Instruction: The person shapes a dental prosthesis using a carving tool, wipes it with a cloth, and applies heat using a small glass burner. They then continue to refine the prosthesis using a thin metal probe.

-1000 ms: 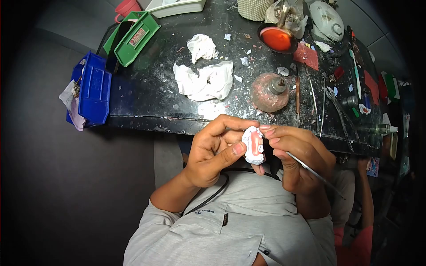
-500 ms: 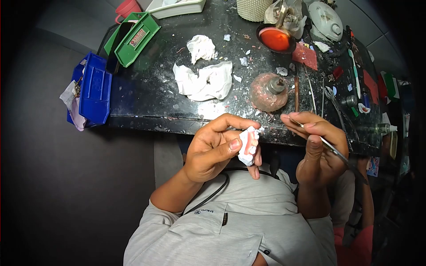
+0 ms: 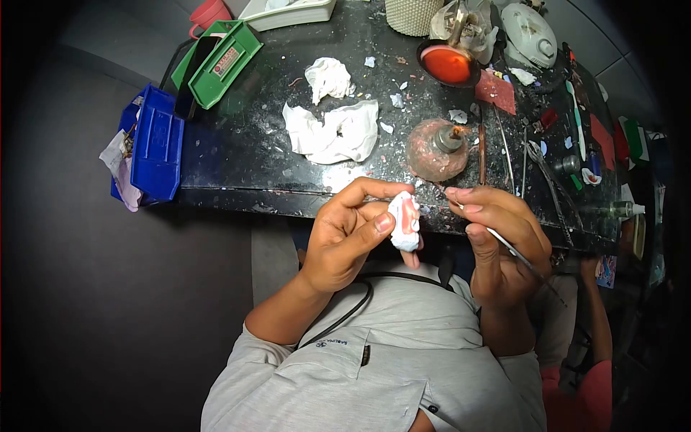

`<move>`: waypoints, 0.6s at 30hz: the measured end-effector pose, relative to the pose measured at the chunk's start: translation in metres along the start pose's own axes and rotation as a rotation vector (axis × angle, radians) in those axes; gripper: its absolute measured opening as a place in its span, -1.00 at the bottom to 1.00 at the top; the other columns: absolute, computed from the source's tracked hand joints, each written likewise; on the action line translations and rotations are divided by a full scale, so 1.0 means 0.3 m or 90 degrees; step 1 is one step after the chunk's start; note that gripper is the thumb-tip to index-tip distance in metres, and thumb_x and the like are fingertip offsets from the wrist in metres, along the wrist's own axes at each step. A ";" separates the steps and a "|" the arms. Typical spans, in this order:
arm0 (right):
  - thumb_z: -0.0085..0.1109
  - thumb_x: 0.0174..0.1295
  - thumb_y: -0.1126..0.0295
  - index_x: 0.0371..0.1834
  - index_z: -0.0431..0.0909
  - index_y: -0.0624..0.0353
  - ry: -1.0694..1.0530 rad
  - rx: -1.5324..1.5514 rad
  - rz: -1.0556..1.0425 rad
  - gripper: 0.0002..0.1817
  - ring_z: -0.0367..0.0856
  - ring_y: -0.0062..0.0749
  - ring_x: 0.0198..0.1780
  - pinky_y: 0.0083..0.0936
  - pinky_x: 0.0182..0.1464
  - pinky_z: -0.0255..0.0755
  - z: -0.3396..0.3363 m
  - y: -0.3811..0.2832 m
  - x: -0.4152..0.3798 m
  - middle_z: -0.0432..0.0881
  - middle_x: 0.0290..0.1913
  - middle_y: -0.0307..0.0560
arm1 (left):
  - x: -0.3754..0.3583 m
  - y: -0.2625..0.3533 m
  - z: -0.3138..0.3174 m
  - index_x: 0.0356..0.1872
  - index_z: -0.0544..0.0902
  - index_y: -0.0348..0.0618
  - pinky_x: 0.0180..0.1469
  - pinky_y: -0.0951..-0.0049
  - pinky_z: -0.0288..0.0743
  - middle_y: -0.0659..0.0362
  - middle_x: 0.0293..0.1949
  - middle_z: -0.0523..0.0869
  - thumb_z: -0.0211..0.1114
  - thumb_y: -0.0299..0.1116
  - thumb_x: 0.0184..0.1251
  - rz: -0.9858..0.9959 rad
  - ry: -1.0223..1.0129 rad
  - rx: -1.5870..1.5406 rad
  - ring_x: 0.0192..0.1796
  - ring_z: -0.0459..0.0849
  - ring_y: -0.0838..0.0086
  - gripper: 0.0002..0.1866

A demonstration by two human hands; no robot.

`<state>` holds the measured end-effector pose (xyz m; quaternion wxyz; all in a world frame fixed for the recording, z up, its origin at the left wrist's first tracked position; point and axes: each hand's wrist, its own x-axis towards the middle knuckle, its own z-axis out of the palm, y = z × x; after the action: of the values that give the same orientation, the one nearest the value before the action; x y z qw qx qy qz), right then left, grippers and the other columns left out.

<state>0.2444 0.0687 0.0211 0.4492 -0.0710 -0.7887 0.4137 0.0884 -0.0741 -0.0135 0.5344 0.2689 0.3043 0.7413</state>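
My left hand (image 3: 338, 241) is closed around a dental model (image 3: 405, 229), white plaster with pink wax and several pale teeth along its right side. Thumb and index finger grip its edges above my lap. To its right, my right hand (image 3: 507, 234) pinches a slim metal wax carver (image 3: 512, 250) like a pen. Its tip points left at the model, with a gap between them. Just beyond the hands on the bench stands a round spirit lamp (image 3: 437, 151), stained pink, with a small orange flame (image 3: 457, 132) at its wick.
On the black bench (image 3: 237, 155) lie crumpled white tissues (image 3: 335, 133), plaster crumbs and a pan of red wax (image 3: 446, 65). A blue bin (image 3: 157, 147) and green bin (image 3: 227, 65) stand left. Pliers (image 3: 547, 173) and a toothbrush (image 3: 576, 119) lie right. Another person's arm (image 3: 596, 317) shows at right.
My right hand has moved left with the carver, closer to the model. The model has turned in my left hand, and the lamp's flame now shows.
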 end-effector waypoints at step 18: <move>0.40 0.21 0.62 -0.01 0.65 0.30 -0.083 -0.071 -0.085 -0.72 0.77 0.02 0.08 -0.24 0.11 0.75 0.051 -0.027 -0.012 0.73 -0.02 0.15 | -0.030 -0.064 0.022 0.12 0.33 -0.39 0.29 0.32 0.62 -0.22 0.15 0.62 0.28 -0.79 0.35 0.281 0.052 0.279 0.27 0.67 0.23 -0.59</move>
<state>0.2368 0.0526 0.0205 0.4189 -0.0162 -0.8411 0.3419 0.1079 -0.0769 -0.0240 0.2776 0.4074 0.4123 0.7661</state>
